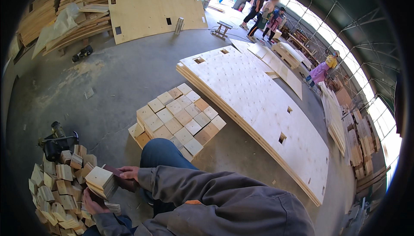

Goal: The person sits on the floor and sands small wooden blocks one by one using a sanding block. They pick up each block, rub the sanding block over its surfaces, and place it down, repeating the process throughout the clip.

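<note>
At the lower left, my left hand (95, 203) supports a pale layered wooden block (100, 178) from below and the near side, its fingers curled against it. Closed in my right hand (129, 173) is a dark reddish-brown strip (123, 182) that looks like sandpaper. The strip lies against the block's right edge. Just left of my hands rises a loose heap of similar wooden blocks (64, 187), tumbled at many angles. Beyond my knee, other blocks stand packed in a neat stack (174, 116) on the floor.
A black power tool (58, 143) sits behind the heap. Large plywood sheets (254, 111) with square holes lie stacked at the right. Another plywood panel (146, 9) leans near lumber piles at the far left. Several people (264, 14) stand at the back. The concrete floor (116, 76) lies between.
</note>
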Motion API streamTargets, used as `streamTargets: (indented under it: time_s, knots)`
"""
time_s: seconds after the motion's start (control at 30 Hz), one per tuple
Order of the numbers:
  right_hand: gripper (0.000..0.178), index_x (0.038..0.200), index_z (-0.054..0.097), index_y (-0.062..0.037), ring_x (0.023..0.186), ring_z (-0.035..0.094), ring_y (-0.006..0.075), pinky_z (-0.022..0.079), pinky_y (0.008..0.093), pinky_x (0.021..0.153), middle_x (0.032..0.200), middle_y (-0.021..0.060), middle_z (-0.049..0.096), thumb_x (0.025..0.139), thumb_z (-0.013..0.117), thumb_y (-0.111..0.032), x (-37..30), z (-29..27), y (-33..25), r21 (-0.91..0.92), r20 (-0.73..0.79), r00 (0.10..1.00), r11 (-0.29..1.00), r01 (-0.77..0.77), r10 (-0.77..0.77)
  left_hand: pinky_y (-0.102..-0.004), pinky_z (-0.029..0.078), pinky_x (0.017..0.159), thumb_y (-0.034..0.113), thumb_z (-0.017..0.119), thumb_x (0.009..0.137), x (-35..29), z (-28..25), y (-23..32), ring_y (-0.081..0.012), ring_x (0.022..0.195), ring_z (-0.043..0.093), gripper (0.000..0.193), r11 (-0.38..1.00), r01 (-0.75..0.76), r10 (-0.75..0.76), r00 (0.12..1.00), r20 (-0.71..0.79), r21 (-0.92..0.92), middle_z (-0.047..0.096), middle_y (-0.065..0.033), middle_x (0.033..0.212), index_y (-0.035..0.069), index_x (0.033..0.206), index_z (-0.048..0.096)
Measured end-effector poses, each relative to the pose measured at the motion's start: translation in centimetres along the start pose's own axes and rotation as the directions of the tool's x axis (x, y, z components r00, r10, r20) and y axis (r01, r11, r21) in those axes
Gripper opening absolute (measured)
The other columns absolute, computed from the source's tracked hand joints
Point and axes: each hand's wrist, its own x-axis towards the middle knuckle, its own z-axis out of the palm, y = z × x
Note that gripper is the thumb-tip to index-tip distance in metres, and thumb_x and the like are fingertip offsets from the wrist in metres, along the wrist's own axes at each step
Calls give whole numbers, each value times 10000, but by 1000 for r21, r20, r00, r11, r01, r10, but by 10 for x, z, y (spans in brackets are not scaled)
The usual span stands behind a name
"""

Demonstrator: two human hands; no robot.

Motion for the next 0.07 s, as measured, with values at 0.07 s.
streamTargets:
  time_s: [0.07]
  knots:
    - [621,1393,524,-61,1152,569,210,416,341,1024,1270,116,609,850,720,-288,5,-7,8,-2,-2,1000,1000,2,-2,-419,473,989,362,507,995,1,-1,-2,-277,1139,580,428,1000,5,-5,1000,4,12,598,-138,1229,15,1242,550]
